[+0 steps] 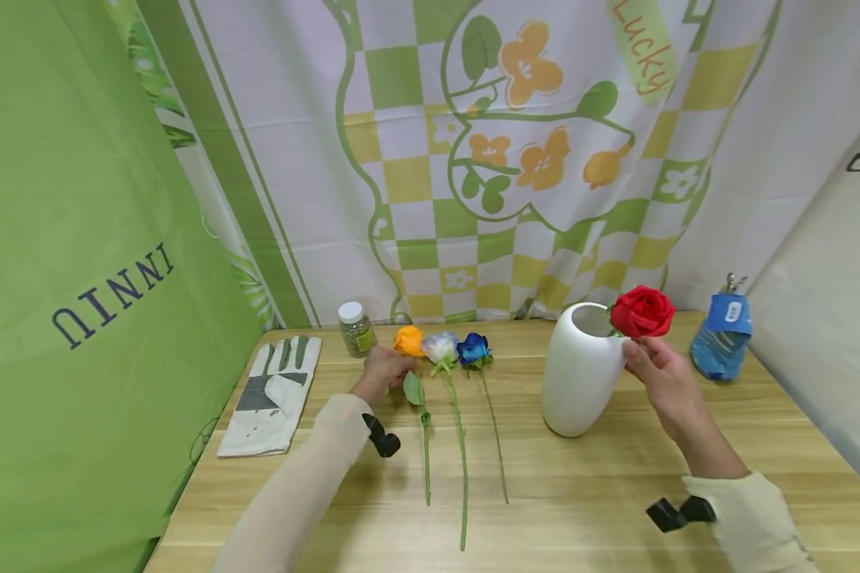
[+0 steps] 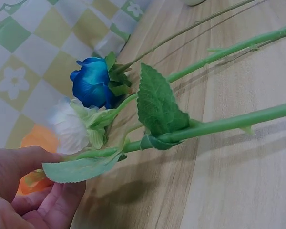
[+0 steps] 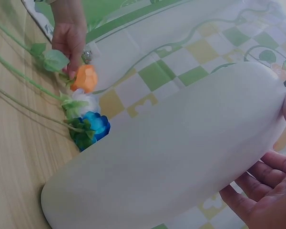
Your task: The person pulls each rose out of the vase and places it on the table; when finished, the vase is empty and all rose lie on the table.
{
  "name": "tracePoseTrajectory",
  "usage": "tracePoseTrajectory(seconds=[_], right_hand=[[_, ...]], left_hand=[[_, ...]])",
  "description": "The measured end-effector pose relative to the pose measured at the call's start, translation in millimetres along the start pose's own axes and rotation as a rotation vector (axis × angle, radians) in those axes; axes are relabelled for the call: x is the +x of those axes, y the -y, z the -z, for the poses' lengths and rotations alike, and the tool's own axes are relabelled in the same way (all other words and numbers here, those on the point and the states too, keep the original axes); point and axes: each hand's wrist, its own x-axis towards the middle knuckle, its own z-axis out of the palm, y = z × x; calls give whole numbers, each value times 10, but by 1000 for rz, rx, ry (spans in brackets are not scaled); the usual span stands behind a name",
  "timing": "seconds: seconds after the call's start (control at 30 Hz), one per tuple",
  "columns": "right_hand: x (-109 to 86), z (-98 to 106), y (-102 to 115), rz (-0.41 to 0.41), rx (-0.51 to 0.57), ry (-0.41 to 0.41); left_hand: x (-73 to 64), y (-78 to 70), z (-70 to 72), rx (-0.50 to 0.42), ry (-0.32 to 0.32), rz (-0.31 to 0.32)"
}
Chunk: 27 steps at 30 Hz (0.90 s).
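Observation:
My left hand (image 1: 387, 372) pinches the stem of an orange rose (image 1: 409, 341) just below its bloom, with the stem angled above the table in the left wrist view. Beside it lie a white rose (image 1: 440, 348) and a blue rose (image 1: 474, 349), stems pointing toward me. A white vase (image 1: 580, 382) stands upright on the right. The red rose (image 1: 643, 311) leans out of its mouth to the right, its lower stem hidden inside. My right hand (image 3: 267, 186) holds the vase's upper side, thumb near the rim and fingers curved along the wall.
On the wooden table's left lies a white and grey work glove (image 1: 272, 398). Behind my left hand stands a small jar (image 1: 357, 330) with a white lid. A blue pouch (image 1: 722, 338) sits at the back right. A patterned curtain (image 1: 509, 199) hangs along the back edge.

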Motion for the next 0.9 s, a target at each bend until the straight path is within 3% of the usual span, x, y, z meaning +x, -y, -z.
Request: tracePoseTrajectory(seconds=[0.53, 0.9], right_hand=[[-1, -3, -9, 8, 15, 2], [1, -3, -5, -2, 3, 2]], left_hand=[[-16, 57, 0, -47, -8, -2], [1, -44, 134, -72, 38, -5]])
